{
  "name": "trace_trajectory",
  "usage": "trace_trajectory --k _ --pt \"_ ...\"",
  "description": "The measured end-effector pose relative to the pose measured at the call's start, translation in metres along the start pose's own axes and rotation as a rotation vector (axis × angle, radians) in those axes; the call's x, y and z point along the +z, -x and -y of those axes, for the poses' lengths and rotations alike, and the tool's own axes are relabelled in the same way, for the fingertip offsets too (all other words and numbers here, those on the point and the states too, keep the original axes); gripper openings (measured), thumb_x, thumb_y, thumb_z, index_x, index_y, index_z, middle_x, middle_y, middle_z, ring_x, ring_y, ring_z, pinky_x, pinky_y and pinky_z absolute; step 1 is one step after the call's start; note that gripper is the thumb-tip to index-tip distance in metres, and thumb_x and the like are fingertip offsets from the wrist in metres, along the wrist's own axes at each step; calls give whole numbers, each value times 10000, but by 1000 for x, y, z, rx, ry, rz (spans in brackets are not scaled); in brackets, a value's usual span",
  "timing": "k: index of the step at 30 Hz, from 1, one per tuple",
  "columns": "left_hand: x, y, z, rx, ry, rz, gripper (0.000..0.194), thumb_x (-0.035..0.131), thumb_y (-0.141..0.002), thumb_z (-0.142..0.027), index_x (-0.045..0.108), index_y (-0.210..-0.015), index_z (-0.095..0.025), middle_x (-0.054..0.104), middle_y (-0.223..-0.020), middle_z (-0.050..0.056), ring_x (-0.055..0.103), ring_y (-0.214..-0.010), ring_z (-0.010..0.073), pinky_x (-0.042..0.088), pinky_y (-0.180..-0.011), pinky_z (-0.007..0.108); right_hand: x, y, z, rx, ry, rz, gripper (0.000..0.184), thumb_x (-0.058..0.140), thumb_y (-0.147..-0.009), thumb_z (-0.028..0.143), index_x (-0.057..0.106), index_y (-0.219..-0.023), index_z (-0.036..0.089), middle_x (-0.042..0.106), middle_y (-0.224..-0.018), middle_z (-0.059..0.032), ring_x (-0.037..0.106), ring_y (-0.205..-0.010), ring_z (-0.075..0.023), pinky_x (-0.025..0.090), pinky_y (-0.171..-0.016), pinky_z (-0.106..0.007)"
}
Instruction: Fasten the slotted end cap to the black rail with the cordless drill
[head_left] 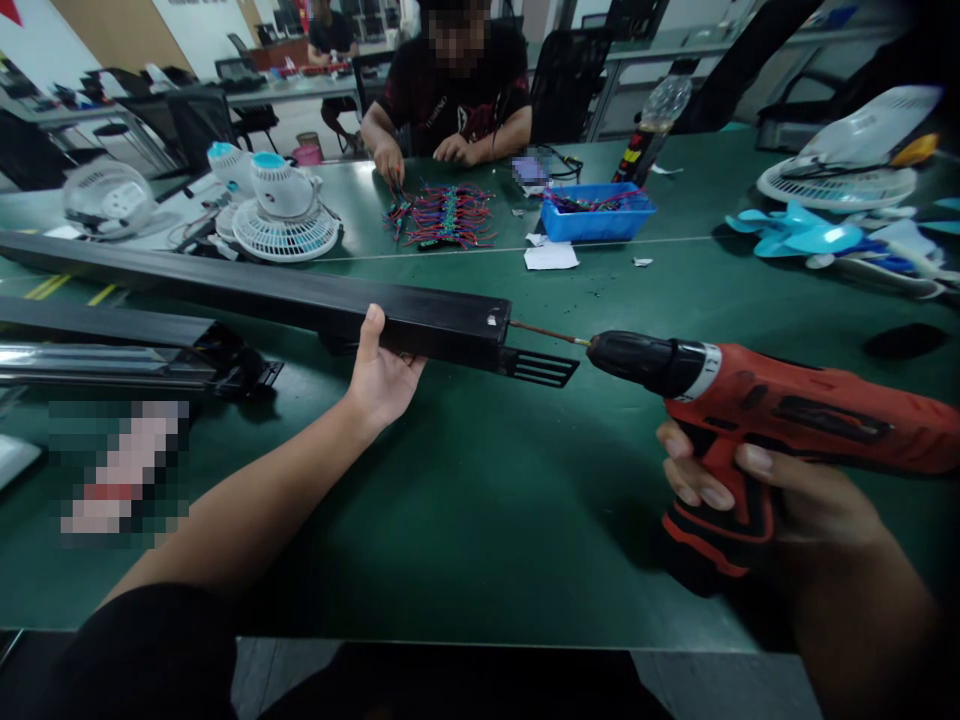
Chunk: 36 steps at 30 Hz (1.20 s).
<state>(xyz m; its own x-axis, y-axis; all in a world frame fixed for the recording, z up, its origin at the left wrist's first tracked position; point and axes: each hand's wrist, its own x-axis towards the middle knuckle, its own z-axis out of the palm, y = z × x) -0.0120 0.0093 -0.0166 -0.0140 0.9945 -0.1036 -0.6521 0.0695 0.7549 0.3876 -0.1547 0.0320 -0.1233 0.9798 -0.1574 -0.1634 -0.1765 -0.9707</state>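
Note:
My left hand (381, 372) grips a long black rectangular housing (262, 290) from below, thumb up its near side, holding it just above the green table (465, 500). A slotted black piece (541, 367) sticks out under the housing's right end. My right hand (757, 490) is wrapped round the handle of a red and black cordless drill (757, 400). Its thin bit (547, 333) points left and touches the housing's end face.
A second black rail with a shiny metal bar (112, 360) lies at the left. Small white fans (281, 210) stand behind it. Across the table a person sorts coloured wires (446, 215) beside a blue bin (596, 212). Fan blades and grilles (832, 215) lie at right.

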Motion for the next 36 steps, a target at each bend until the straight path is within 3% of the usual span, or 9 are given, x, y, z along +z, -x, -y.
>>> trace_trajectory --k 7,13,19,26,29,31,33,36 --pt "1 1 0 -2 7 -4 650 919 -1071 -793 860 -1519 -325 939 -1590 71 739 -1734 360 601 -1464 463 2 4 1 -9 -41 31 487 1062 -936 706 997 -1097 251 639 -603 -31 629 -563 -250 551 -440 -350" --pt "6 2 1 38 -27 -24 645 951 -1033 -776 857 -1449 -292 936 -1556 103 705 -1771 380 612 -1451 469 8 -1 6 -55 -21 16 501 1109 -888 700 1013 -1066 241 662 -575 -22 550 -492 -199 571 -442 -343" --pt "1 0 0 16 -12 6 677 958 -1034 -776 843 -1518 -316 944 -1558 78 732 -1750 361 622 -1444 450 9 0 15 -130 -8 -33 598 1161 -813 729 989 -1141 260 913 -960 -125 587 -472 -180 623 -430 -402" --pt "5 1 0 -1 17 -24 596 920 -1078 -737 857 -1484 -305 943 -1572 80 733 -1753 356 634 -1428 429 12 8 21 -137 8 -139 513 1159 -837 666 995 -1162 304 916 -994 -83 581 -480 -162 544 -429 -373" --pt "7 1 0 12 -3 -37 571 916 -1079 -723 864 -1448 -290 948 -1539 100 727 -1756 364 644 -1415 439 10 4 22 -106 36 -98 541 1150 -816 718 1001 -1086 273 907 -926 -101 598 -474 -178 558 -432 -388" --pt "8 2 -1 13 -19 -36 574 922 -1069 -731 869 -1434 -291 952 -1523 101 721 -1761 363 642 -1418 439 6 2 21 -70 53 -42 555 1146 -802 743 1001 -1026 257 846 -769 -89 600 -468 -196 539 -418 -378" --pt "8 3 -1 9 -20 -37 571 920 -1070 -734 872 -1432 -296 947 -1544 94 714 -1770 361 632 -1431 439 3 1 18 -26 40 -15 539 1125 -833 737 1014 -1042 253 743 -625 -53 571 -464 -203 479 -389 -347" --pt "10 4 -1 9 -18 -45 569 924 -1064 -741 874 -1430 -308 937 -1583 82 705 -1783 369 615 -1453 454 0 2 12 35 -11 -16 513 1088 -889 708 1037 -1118 253 674 -578 -29 507 -459 -199 406 -350 -325"
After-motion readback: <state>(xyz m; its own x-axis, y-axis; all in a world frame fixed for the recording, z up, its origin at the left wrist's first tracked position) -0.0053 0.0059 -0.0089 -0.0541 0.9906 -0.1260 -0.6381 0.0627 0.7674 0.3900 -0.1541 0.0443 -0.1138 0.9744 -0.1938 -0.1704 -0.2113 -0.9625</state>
